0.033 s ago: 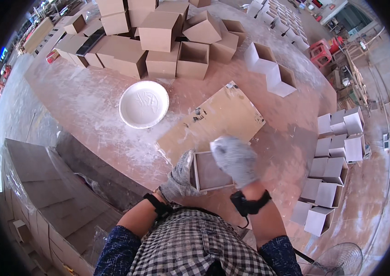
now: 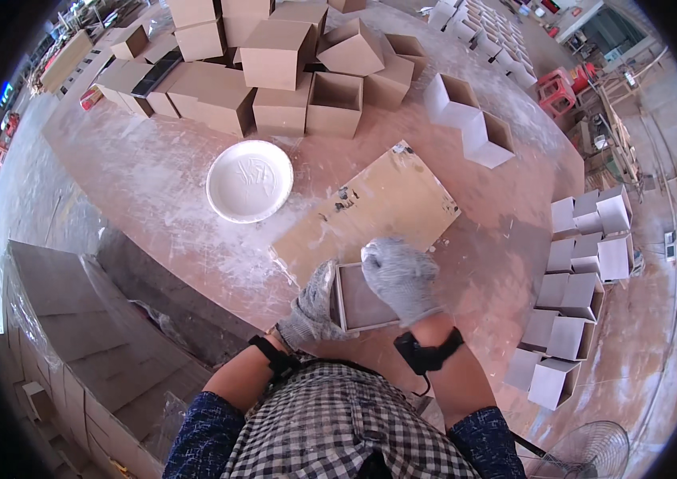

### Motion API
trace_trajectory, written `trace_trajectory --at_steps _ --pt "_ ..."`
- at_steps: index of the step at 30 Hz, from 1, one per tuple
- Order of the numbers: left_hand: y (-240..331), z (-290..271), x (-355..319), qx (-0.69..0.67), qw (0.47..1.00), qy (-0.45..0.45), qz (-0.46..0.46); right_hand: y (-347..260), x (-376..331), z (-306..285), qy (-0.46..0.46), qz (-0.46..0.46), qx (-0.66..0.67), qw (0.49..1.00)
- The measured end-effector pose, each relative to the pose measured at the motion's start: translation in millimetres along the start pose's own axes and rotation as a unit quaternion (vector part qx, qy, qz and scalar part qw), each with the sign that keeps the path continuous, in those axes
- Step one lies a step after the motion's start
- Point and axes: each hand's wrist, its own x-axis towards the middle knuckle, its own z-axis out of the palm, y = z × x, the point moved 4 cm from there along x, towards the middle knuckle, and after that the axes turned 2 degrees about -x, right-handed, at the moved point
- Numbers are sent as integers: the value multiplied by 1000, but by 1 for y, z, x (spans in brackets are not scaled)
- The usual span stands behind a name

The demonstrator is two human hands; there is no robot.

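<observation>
My left hand (image 2: 312,307), in a grey knit glove, grips the left wall of an open square box (image 2: 364,299) with white-edged rims and a greyish inside. The box sits at the table's near edge, in front of my apron. Over its right side is my right hand (image 2: 404,279), gloved too, with fingers curled closed. A bit of white shows at its fingertips, but what they hold is hidden. Just beyond the box lies a worn tan board (image 2: 378,203) with dark scuffs. A round white basin (image 2: 250,182) with white paste in it stands left of the board.
Brown cardboard boxes (image 2: 279,56) are piled at the far side of the table (image 2: 171,176). Two white-sided boxes (image 2: 486,140) stand far right. More white boxes (image 2: 570,295) are stacked at the right. Plastic-wrapped cartons (image 2: 91,319) stand at left, a fan (image 2: 594,451) at lower right.
My right hand has shifted slightly left over the box and looks less blurred. My left hand and the box stay in place.
</observation>
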Motion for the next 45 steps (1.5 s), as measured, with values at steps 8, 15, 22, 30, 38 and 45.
trace_trajectory --at_steps 8,15,22,30,38,45 --pt "11 -11 4 -26 1000 3 -11 33 9 10 -131 -105 -117 979" --pt "22 -21 10 -61 997 -10 -45 80 8 -30 -335 -1 -192 923" --pt "27 -24 17 -68 997 -14 -27 22 18 -37 -96 -15 48 994" --pt "10 -11 6 -31 999 3 -13 38 -16 -22 -92 -119 -60 987" --pt "26 -24 18 -87 996 -10 -33 45 -15 -35 -53 53 69 995" --pt "15 -14 8 -30 999 -13 -9 20 -46 -23 -23 45 -79 996"
